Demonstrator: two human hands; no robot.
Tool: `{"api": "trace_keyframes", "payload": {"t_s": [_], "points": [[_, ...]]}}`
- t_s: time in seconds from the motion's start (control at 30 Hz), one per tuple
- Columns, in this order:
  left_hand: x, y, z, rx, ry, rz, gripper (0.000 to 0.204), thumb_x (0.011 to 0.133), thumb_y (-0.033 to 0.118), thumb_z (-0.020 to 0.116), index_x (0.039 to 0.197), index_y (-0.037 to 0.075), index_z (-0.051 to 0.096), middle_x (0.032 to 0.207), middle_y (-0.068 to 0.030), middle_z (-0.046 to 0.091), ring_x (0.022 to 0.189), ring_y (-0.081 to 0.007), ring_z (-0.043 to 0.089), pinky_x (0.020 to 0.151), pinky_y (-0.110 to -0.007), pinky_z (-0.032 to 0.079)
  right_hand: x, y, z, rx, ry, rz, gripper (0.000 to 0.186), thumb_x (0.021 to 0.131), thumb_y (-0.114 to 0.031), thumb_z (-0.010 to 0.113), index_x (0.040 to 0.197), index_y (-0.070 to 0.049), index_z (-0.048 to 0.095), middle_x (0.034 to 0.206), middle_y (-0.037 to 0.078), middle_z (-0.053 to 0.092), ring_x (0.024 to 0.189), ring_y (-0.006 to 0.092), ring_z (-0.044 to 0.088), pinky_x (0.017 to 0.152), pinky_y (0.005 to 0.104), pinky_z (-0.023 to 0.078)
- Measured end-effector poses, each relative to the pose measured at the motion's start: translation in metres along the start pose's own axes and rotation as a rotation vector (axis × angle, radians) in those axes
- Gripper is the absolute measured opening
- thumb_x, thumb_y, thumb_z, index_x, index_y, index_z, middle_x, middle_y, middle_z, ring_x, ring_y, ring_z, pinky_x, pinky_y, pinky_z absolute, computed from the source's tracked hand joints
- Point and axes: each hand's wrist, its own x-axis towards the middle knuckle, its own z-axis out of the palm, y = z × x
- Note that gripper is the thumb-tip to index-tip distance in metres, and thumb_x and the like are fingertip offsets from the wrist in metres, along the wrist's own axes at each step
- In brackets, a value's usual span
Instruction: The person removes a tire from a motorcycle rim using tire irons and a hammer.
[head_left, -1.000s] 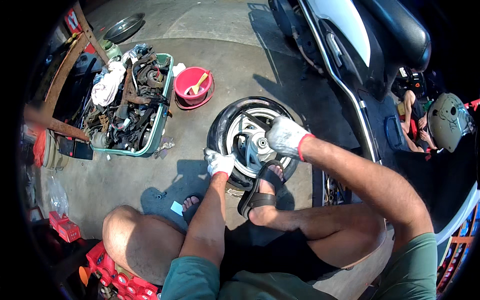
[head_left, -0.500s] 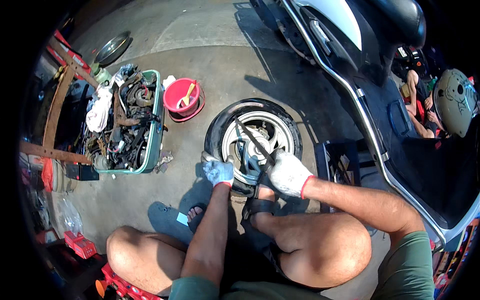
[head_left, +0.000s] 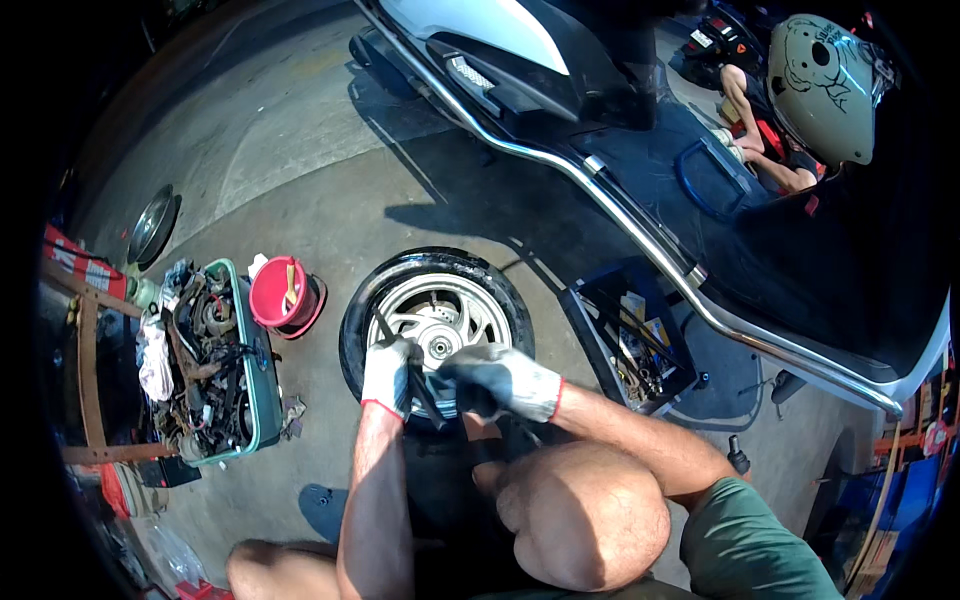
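A motorcycle wheel with a black tyre (head_left: 501, 291) and silver spoked rim (head_left: 460, 295) lies flat before me. My gloved left hand (head_left: 388, 375) is closed on a long dark flat bar (head_left: 430, 408), which slants across the rim's lower left. Beside it, my gloved right hand (head_left: 507, 382) is curled over the rim's near side, just right of the bar; its fingers are in shadow and what they hold is unclear. My bent right knee (head_left: 590, 505) is close below the wheel, which hides part of my foot.
Left are a red bucket (head_left: 272, 300), a green bin (head_left: 262, 420) of parts and a metal basin (head_left: 152, 225). Right are a black toolbox (head_left: 640, 380) and a scooter (head_left: 530, 160) with chrome rail. Another person's legs (head_left: 738, 110) show beside a painted helmet (head_left: 820, 85) at upper right.
The view has turned toward the scooter. The bar, held in my right hand earlier, is now gripped by my left hand, which has risen onto the rim. My right hand has moved in beside it.
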Motion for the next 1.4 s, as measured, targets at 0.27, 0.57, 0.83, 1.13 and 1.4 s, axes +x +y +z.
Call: {"api": "trace_keyframes", "payload": {"t_s": [0.27, 0.57, 0.83, 1.13, 1.4], "points": [[0.001, 0.008, 0.013, -0.050, -0.004, -0.055, 0.018, 0.084, 0.004, 0.055, 0.089, -0.007, 0.068, 0.078, -0.0106, 0.068, 0.066, -0.0171, 0.063, 0.059, -0.029, 0.048, -0.033, 0.161, -0.257, -1.150, 1.148, 0.212, 0.030, 0.086, -0.027, 0.060, 0.105, -0.006, 0.066, 0.102, 0.022, 0.067, 0.097, 0.0368, 0.064, 0.086, 0.0457, 0.050], [0.003, 0.013, -0.002, -0.046, 0.061, -0.100, 0.016, 0.080, 0.007, 0.058, 0.084, -0.004, 0.069, 0.070, -0.0096, 0.064, 0.059, -0.0170, 0.057, 0.056, -0.029, 0.044, -0.031, 0.200, -0.287, -1.490, 0.824, 0.656, 0.040, 0.089, -0.034, 0.057, 0.117, -0.006, 0.063, 0.108, 0.021, 0.066, 0.103, 0.0368, 0.063, 0.089, 0.0448, 0.050], [-0.004, 0.031, -0.018, 0.034, 0.046, -0.146, 0.018, 0.077, 0.007, 0.060, 0.083, -0.008, 0.068, 0.069, -0.0102, 0.064, 0.056, -0.0164, 0.056, 0.051, -0.030, 0.042, -0.032, 0.151, -0.263, -1.142, 0.770, -0.158, 0.038, 0.092, -0.007, 0.049, 0.129, -0.009, 0.058, 0.115, 0.020, 0.065, 0.107, 0.0365, 0.061, 0.091, 0.0431, 0.049], [-0.007, 0.081, -0.022, -0.018, -0.050, -0.231, 0.013, 0.084, 0.009, 0.058, 0.078, -0.001, 0.065, 0.057, -0.0038, 0.054, 0.044, -0.0118, 0.050, 0.043, -0.024, 0.038, 0.088, -0.029, -0.116, -1.466, 0.315, -0.203, 0.022, 0.092, -0.024, 0.056, 0.099, -0.005, 0.066, 0.088, 0.021, 0.067, 0.085, 0.0401, 0.064, 0.074, 0.0484, 0.051], [0.008, 0.098, -0.031, 0.088, -0.154, -0.301, 0.013, 0.084, 0.010, 0.059, 0.079, 0.000, 0.066, 0.059, -0.0055, 0.057, 0.047, -0.0142, 0.053, 0.044, -0.026, 0.039, 0.170, -0.127, -0.056, -2.003, 0.036, -0.001, 0.021, 0.085, -0.013, 0.057, 0.096, -0.008, 0.074, 0.095, 0.016, 0.072, 0.090, 0.0330, 0.070, 0.077, 0.0423, 0.056]]}}
